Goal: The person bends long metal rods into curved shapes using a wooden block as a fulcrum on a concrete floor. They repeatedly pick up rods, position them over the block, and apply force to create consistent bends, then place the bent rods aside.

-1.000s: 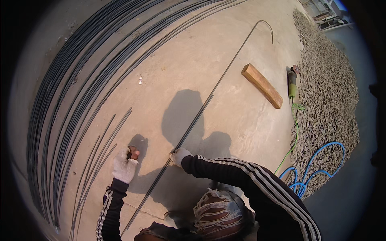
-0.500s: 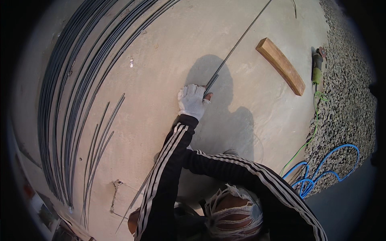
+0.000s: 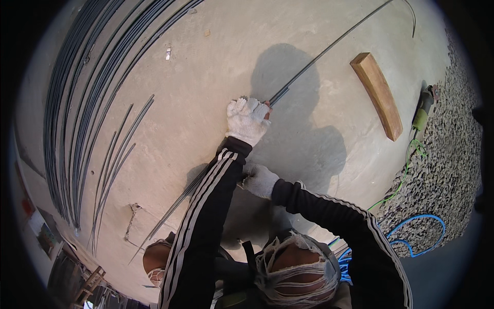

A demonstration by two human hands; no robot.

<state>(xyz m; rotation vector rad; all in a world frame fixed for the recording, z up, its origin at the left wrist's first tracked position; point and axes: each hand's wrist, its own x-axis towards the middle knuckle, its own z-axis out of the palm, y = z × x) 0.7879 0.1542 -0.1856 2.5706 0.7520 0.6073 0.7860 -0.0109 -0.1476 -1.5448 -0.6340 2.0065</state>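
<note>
My left hand [image 3: 248, 121], in a white knitted glove, is closed on thin dark steel rods [image 3: 281, 93] lying diagonally across the concrete floor [image 3: 170, 134]. One long rod [image 3: 339, 38] runs to a bent, hooked end at upper right; shorter ones overlap it under my left hand. My right hand [image 3: 259, 180], also gloved, is lower and beside my left forearm, fingers curled and partly hidden; what they hold is unclear. Both sleeves are black with white stripes.
Many long rods [image 3: 82, 134] and several shorter ones [image 3: 108, 190] lie at left. A wooden block [image 3: 375, 95] and an angle grinder [image 3: 423, 108] with a green cord [image 3: 399, 188] lie at right, beside gravel [image 3: 453, 170] and a blue hose [image 3: 432, 219].
My left hand has come from beside the shorter rods up onto the diagonal rods. My right hand now sits lower, beside the left forearm. The view has shifted.
</note>
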